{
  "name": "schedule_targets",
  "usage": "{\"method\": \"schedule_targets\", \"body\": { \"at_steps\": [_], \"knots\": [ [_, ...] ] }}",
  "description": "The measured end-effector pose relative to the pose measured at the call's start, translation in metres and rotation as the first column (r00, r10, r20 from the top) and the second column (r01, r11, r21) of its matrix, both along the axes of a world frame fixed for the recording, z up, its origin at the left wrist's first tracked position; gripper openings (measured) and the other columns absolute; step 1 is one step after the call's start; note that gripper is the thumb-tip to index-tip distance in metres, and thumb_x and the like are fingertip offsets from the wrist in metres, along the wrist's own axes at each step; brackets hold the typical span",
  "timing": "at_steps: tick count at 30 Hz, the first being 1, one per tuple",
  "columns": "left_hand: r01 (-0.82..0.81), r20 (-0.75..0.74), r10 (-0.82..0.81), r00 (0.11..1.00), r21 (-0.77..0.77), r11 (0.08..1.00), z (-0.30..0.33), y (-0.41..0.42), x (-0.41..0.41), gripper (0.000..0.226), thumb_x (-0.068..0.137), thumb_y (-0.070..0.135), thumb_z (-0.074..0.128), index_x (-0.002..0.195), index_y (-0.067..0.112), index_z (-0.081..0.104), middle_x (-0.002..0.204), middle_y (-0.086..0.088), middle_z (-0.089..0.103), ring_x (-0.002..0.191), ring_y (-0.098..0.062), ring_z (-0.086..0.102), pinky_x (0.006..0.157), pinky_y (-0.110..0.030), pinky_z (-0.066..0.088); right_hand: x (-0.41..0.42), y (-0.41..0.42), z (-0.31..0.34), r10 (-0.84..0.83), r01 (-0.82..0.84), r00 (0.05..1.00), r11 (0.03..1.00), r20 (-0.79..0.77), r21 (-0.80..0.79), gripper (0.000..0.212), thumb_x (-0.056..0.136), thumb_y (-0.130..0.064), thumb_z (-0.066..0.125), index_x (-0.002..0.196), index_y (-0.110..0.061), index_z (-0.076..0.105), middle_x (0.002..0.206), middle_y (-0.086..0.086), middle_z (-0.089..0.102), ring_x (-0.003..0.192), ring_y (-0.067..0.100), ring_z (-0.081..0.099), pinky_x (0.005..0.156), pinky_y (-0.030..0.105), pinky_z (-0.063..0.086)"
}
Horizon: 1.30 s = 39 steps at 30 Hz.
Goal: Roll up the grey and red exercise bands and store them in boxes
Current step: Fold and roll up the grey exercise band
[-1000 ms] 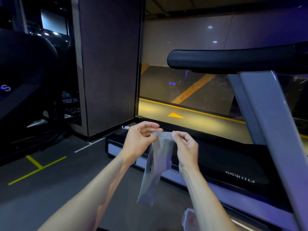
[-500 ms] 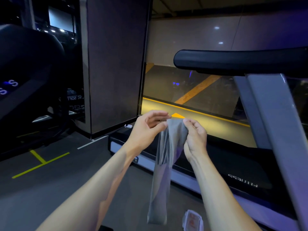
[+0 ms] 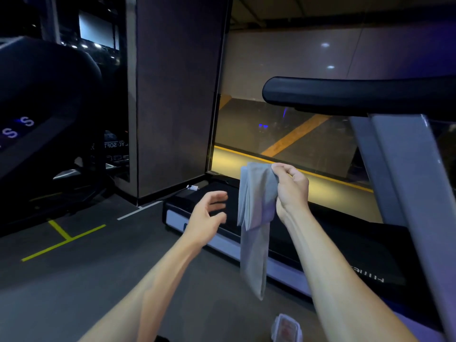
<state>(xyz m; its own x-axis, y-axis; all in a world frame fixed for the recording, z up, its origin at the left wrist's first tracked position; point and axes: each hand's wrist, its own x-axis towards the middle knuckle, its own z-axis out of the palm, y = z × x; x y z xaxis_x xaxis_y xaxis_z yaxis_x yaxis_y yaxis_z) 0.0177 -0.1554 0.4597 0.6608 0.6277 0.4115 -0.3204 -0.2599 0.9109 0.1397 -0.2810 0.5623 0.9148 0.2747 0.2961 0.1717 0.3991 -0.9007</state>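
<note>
Grey band (image 3: 255,218): thin, limp sheet, folded at the top; long axis hung vertically, tail held clear of the floor.
Right hand (image 3: 291,191): fingers clenched on the folded top edge.
Left hand (image 3: 209,214): fingers spread, nothing grasped; band lies just to its right, nearer the right hand.
Box (image 3: 286,328): small clear case, seen below the band.
Step judged: rolling not yet begun.

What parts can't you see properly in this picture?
Head view:
- Box: cut off by the bottom edge; whatever is inside is too blurry to tell.
- Left hand: fingers smeared by motion blur.
- Grey band: its top end is hidden inside the right hand.
- Red band: not in view.
</note>
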Motion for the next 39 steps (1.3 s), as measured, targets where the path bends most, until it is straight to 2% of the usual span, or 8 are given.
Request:
{"method": "schedule_targets", "body": {
  "at_steps": [7, 10, 17, 22, 26, 28, 31, 39],
  "knots": [
    [0.201, -0.310, -0.185, 0.933, 0.019, 0.979, -0.018, 0.015, 0.009, 0.091, 0.061, 0.023, 0.082, 0.145, 0.025, 0.047, 0.133, 0.006, 0.061, 0.110, -0.015, 0.064, 0.082, -0.024, 0.054, -0.004, 0.009, 0.011, -0.025, 0.025, 1.000, 1.000, 0.001, -0.001, 0.011, 0.093, -0.015, 0.070, 0.082, -0.016, 0.072, 0.089, 0.003, 0.070, 0.091, 0.017, 0.062, 0.087, 0.035, 0.055],
    [0.234, -0.387, -0.179, 0.904, 0.098, 0.967, -0.030, 0.014, 0.008, 0.069, 0.078, 0.018, 0.085, 0.140, 0.021, 0.054, 0.126, 0.004, 0.067, 0.087, -0.006, 0.068, 0.078, -0.019, 0.052, -0.008, 0.012, 0.021, 0.005, -0.005, 1.000, 1.000, 0.006, -0.003, 0.011, 0.093, -0.015, 0.070, 0.082, -0.017, 0.073, 0.092, 0.004, 0.070, 0.092, 0.016, 0.062, 0.088, 0.036, 0.055],
    [0.208, -0.282, -0.166, 0.945, 0.124, 0.970, -0.034, 0.010, -0.002, 0.014, 0.087, 0.012, 0.079, 0.100, 0.013, 0.074, 0.090, -0.013, 0.076, 0.067, -0.011, 0.064, 0.060, -0.026, 0.051, -0.016, 0.017, 0.035, 0.106, -0.106, 0.994, 0.994, -0.011, 0.013, 0.012, 0.093, -0.011, 0.069, 0.082, -0.015, 0.071, 0.087, 0.003, 0.069, 0.086, 0.015, 0.063, 0.082, 0.033, 0.056],
    [0.112, -0.252, -0.071, 0.965, 0.152, 0.982, -0.038, 0.011, -0.010, 0.038, 0.077, 0.025, 0.089, 0.107, 0.030, 0.066, 0.096, 0.008, 0.073, 0.066, -0.003, 0.062, 0.061, -0.020, 0.050, -0.023, 0.018, 0.039, 0.165, -0.163, 0.985, 0.985, -0.050, 0.048, 0.010, 0.095, -0.010, 0.067, 0.086, -0.012, 0.070, 0.083, 0.002, 0.068, 0.081, 0.013, 0.064, 0.078, 0.031, 0.056],
    [0.060, -0.197, -0.021, 0.980, 0.197, 0.978, -0.049, 0.014, -0.013, 0.020, 0.082, 0.022, 0.085, 0.087, 0.035, 0.070, 0.079, 0.010, 0.068, 0.063, -0.001, 0.060, 0.059, -0.020, 0.048, -0.028, 0.020, 0.040, 0.191, -0.188, 0.980, 0.980, -0.055, 0.057, 0.011, 0.096, -0.010, 0.067, 0.085, -0.011, 0.069, 0.082, 0.002, 0.068, 0.078, 0.012, 0.064, 0.070, 0.026, 0.056],
    [0.076, -0.188, -0.048, 0.981, 0.148, 0.986, -0.051, 0.015, -0.013, 0.026, 0.083, 0.021, 0.084, 0.098, 0.036, 0.070, 0.072, 0.007, 0.065, 0.057, -0.009, 0.059, 0.054, -0.024, 0.048, -0.030, 0.021, 0.040, 0.199, -0.196, 0.978, 0.979, -0.059, 0.052, 0.010, 0.096, -0.010, 0.067, 0.086, -0.011, 0.069, 0.080, 0.002, 0.068, 0.076, 0.012, 0.064, 0.064, 0.024, 0.055],
    [0.060, -0.192, -0.048, 0.980, 0.059, 0.996, -0.050, 0.018, -0.012, 0.045, 0.082, 0.018, 0.085, 0.119, 0.026, 0.059, 0.074, 0.002, 0.066, 0.057, -0.019, 0.063, 0.053, -0.030, 0.050, -0.031, 0.020, 0.039, 0.213, -0.210, 0.975, 0.977, -0.069, 0.047, 0.008, 0.096, -0.012, 0.067, 0.089, -0.011, 0.069, 0.081, 0.002, 0.067, 0.077, 0.012, 0.064, 0.063, 0.024, 0.054],
    [0.119, -0.146, -0.110, 0.983, 0.052, 0.992, -0.060, 0.010, -0.010, 0.016, 0.086, 0.012, 0.080, 0.084, 0.002, 0.068, 0.072, -0.006, 0.067, 0.065, -0.012, 0.057, 0.059, -0.021, 0.048, -0.033, 0.022, 0.037, 0.252, -0.247, 0.964, 0.967, -0.082, 0.058, 0.009, 0.096, -0.011, 0.067, 0.088, -0.011, 0.069, 0.083, 0.004, 0.067, 0.082, 0.015, 0.064, 0.073, 0.030, 0.055]
  ]
}}
